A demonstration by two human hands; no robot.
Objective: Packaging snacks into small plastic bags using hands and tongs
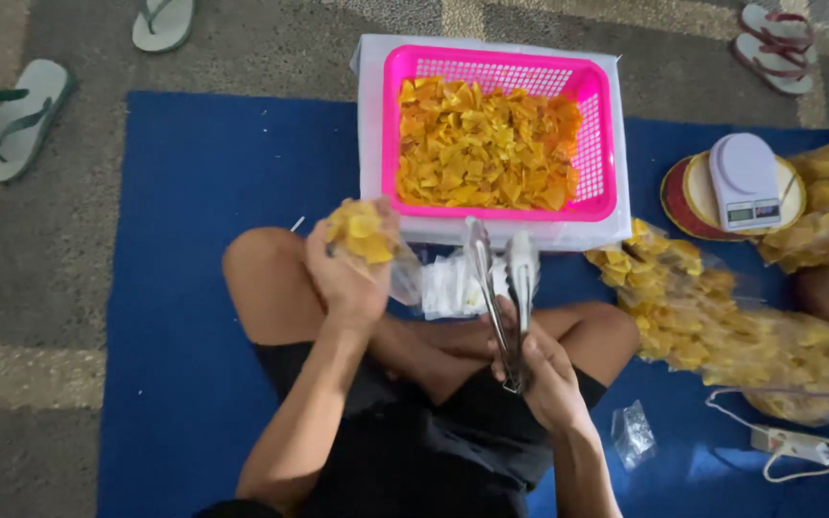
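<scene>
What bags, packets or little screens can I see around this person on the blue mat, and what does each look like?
Small clear bag: in the left hand, part filled with yellow chips.
Filled clear bags: piled at right, yellow chips inside.
Empty clear packets: stacked before the pink basket.
Kitchen scale: right of basket, white, small grey screen.
Small empty bag: on the mat, crumpled.

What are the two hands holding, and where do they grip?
The left hand grips a small clear bag of yellow chips from beneath. The right hand holds metal tongs by the hinged end.
</scene>
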